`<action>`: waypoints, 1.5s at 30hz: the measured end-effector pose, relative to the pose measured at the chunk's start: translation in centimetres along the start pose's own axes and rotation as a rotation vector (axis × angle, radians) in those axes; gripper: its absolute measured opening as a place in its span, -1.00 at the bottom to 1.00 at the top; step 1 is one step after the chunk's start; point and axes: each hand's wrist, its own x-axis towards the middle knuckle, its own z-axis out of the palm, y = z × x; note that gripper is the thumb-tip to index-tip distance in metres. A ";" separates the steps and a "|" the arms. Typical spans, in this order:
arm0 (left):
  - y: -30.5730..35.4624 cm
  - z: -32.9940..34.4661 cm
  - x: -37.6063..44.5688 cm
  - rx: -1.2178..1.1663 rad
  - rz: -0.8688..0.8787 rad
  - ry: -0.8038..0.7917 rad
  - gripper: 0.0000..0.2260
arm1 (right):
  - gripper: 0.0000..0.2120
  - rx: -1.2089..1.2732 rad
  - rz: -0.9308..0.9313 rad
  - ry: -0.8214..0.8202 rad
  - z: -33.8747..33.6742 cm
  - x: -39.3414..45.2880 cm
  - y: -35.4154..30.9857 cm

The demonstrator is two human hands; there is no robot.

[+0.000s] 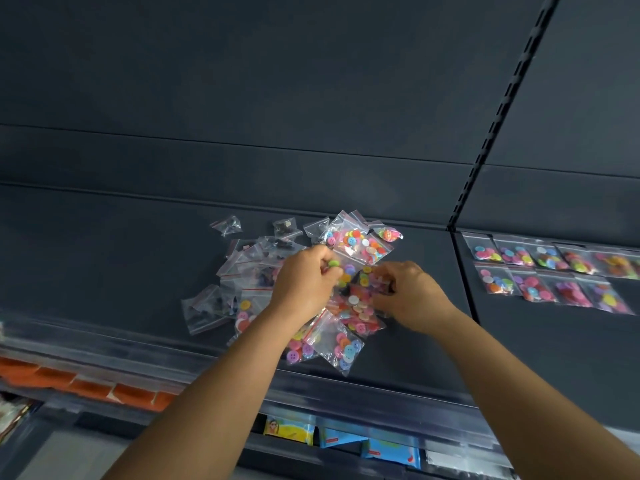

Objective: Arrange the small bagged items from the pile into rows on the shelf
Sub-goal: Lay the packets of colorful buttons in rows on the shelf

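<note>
Both hands dig in the pile (311,289) of bags on the shelf (121,254). The left hand (304,278) pinches a bag of buttons. The right hand (405,292) curls its fingers on another bag. Two rows (550,271) lie on the right. It is best to lift one bag at a time and lay it flat beside the last one.

Dark grey back panel (277,81) with a slotted upright (498,109), dimly lit.
</note>
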 end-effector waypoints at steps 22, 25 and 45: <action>1.7 0.3 -0.1 -0.019 -0.018 0.005 -0.96 | -0.83 0.069 0.052 0.213 0.7 -0.2 1.9; 1.9 0.4 0.0 -0.016 -0.033 -0.008 -0.93 | -0.87 0.132 0.047 0.309 0.8 -0.4 2.0; 8.5 4.0 1.1 -0.507 -0.151 -0.077 -0.71 | -0.88 0.563 -0.118 0.427 -4.1 -3.1 3.6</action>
